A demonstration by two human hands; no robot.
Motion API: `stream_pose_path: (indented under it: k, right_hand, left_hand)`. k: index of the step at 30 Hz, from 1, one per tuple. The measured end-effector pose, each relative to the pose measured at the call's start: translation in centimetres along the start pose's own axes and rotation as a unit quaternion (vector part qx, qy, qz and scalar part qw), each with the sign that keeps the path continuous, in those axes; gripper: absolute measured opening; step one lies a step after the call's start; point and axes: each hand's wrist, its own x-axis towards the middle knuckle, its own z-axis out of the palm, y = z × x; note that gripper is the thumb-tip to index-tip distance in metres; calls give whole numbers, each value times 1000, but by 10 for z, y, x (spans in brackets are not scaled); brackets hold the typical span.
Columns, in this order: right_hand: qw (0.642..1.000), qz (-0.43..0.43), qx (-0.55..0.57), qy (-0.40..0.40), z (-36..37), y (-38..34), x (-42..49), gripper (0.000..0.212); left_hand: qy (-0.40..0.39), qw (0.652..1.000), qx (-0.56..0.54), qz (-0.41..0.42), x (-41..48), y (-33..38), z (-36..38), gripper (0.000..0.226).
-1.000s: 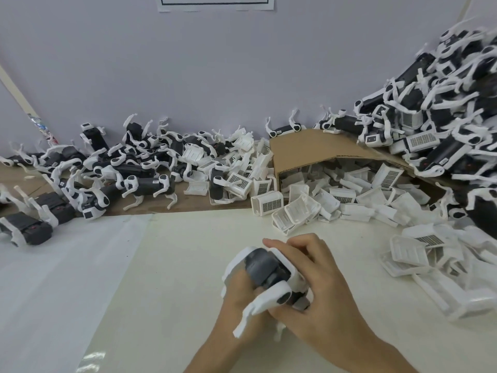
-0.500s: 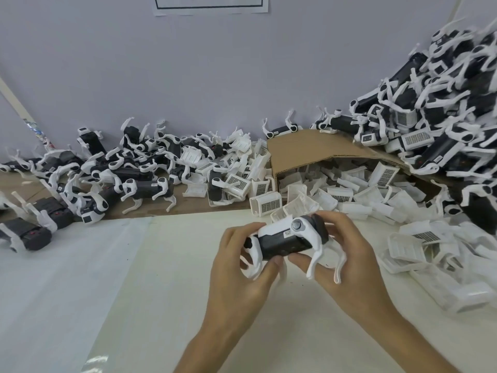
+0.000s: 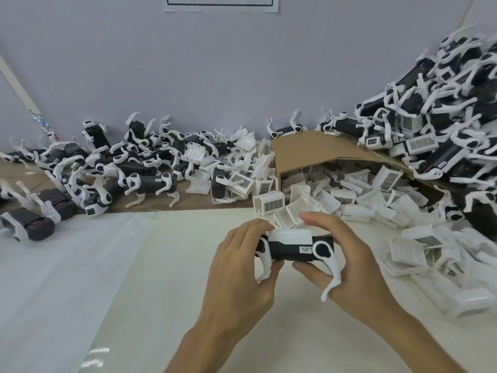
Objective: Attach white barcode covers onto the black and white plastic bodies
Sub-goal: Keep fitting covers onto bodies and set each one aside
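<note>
Black and white plastic bodies (image 3: pixel 443 125) heap high to the right of the cardboard box (image 3: pixel 309 149), with a lower scatter to its left. I judge plenty is left to do: white barcode covers (image 3: pixel 349 189), thin ribbed trays of glossy plastic, spill from the box mouth. In front of the box I see the left hand (image 3: pixel 236 278) and right hand (image 3: pixel 349 265) both gripping one body (image 3: pixel 290 249), smooth and boxy with curved white legs. A white cover (image 3: pixel 289 234) lies along its top, seemingly seated
</note>
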Motion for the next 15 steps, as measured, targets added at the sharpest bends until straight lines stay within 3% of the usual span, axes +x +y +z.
stream_pose_path:
  k: [15]
  right_hand:
    - [999, -11, -11, -28, 1, 8, -1, 43]
  left_hand:
    - [-13, 998, 59, 37, 0, 2, -1, 50]
